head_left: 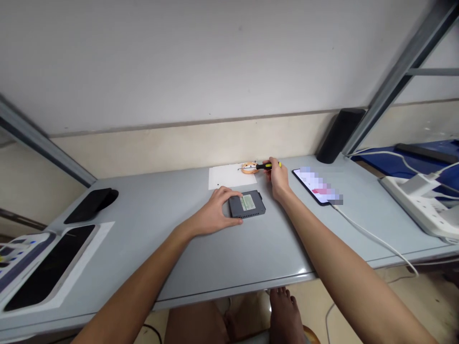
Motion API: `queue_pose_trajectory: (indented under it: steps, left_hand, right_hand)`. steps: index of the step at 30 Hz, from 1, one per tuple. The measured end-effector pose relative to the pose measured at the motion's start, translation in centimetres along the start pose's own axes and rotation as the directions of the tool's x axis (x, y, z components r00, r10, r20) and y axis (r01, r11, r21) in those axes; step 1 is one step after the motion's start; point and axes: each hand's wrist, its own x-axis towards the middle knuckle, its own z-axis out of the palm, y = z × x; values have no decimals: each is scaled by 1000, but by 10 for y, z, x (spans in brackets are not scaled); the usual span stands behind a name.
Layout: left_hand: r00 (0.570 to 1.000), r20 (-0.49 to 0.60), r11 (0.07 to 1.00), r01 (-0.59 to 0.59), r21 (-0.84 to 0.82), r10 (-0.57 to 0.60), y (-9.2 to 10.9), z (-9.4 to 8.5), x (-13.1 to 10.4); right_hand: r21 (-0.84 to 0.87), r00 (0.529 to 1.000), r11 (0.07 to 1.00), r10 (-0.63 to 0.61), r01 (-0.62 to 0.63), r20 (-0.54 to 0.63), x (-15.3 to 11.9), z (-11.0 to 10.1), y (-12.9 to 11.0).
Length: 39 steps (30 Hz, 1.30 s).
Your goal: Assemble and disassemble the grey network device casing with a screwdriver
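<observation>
While the left hand point(217, 210) grips a dark gray box point(258, 204) by its left end near the center of the frame, thumb at the near edge and fingers at the far side, the right hand point(279, 180), apart from it and a little higher to the right, is closed around the handle of a screwdriver point(264, 166). The screwdriver points left across a small orange item point(248, 171) beside white paper point(224, 177); whether they touch, I cannot tell. A lit phone point(311, 184) lies right of center on the gray desk point(208, 263).
</observation>
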Motion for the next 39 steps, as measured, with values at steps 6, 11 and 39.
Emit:
queue_pose_trajectory:
  steps: [6, 11, 39]
  left_hand:
    - [984, -180, 999, 2, 46, 7, 1, 7, 5]
    - [942, -303, 989, 143, -23, -143, 6, 5, 7]
    - [865, -336, 928, 350, -130, -373, 10, 9, 21]
  right_hand:
    - [153, 999, 987, 48, -46, -11, -1, -2, -13]
    - [342, 997, 937, 57, -72, 53, -1, -8, -24]
    - [305, 944, 936, 71, -174, 321, -17, 4, -11]
